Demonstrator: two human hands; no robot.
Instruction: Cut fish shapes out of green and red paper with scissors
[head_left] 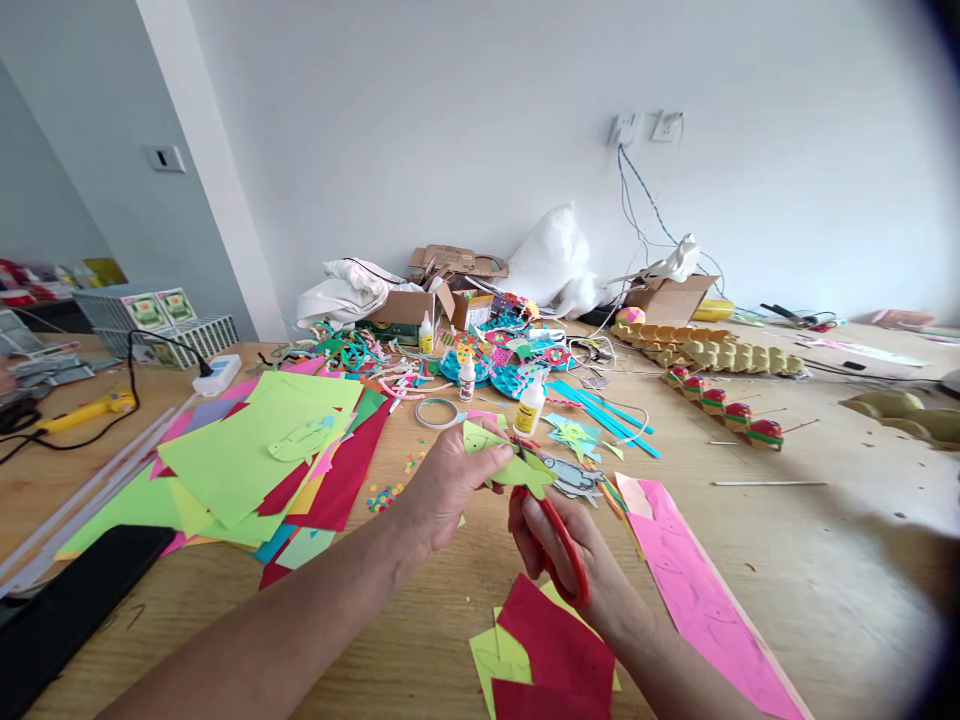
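Note:
My left hand [442, 482] pinches a light green paper fish cutout [525, 474] between thumb and fingers, with an eye drawn near its head. Red-handled scissors [564, 550] are in my right hand [574, 545], fingers wrapped round the handles. Their blades meet the upper edge of the paper fish. Just beyond the hands lies a grey-blue fish cutout [574, 478]. Below them, near the table's front edge, are red paper scraps [559, 640] over yellow-green scraps [487, 655].
Coloured paper sheets [259, 450] are piled on the left, beside a black phone-like slab [82, 600]. A glue bottle [529, 408] and tape roll [437, 413] stand ahead. A pink paper strip [701, 590] lies right, egg-carton pieces [742, 357] farther back.

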